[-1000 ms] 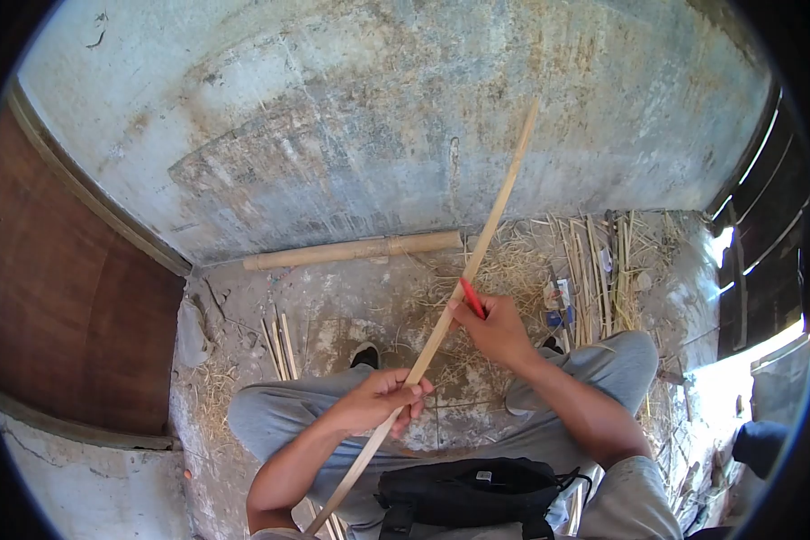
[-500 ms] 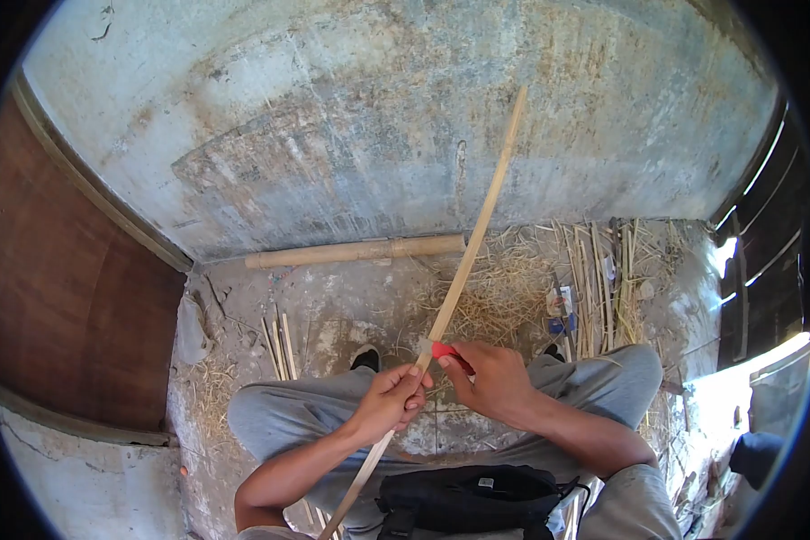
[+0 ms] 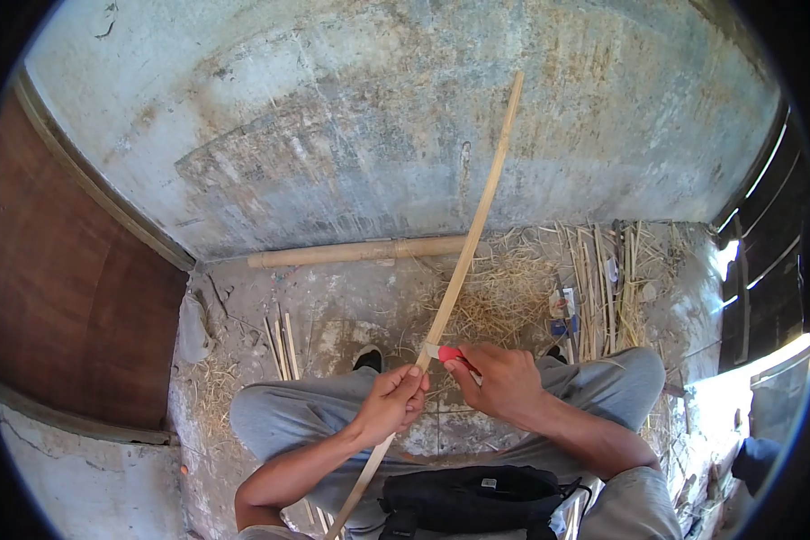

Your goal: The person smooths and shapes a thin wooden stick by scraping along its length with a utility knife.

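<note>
A long pale wooden strip [image 3: 476, 236] runs slantwise from the lap up in front of the wall. My left hand [image 3: 392, 401] is closed around its lower part, thumb on top. In my right hand [image 3: 495, 378] is a red-handled knife [image 3: 450, 354], gripped with the fingers wrapped round it. Its short blade touches the strip or lies just over it, slightly above my left thumb. Part of the handle is hidden by my right fingers.
A bamboo pole [image 3: 351, 253] lies along the foot of the wall [image 3: 333, 135]. Shavings [image 3: 504, 297] and thin sticks [image 3: 603, 288] lie on the floor to the right, more sticks [image 3: 285, 346] at the left. A black bag [image 3: 468, 500] rests on the lap.
My right hand and the knife have moved down along the strip, close to my left hand. The strip's upper end has shifted slightly left and up.
</note>
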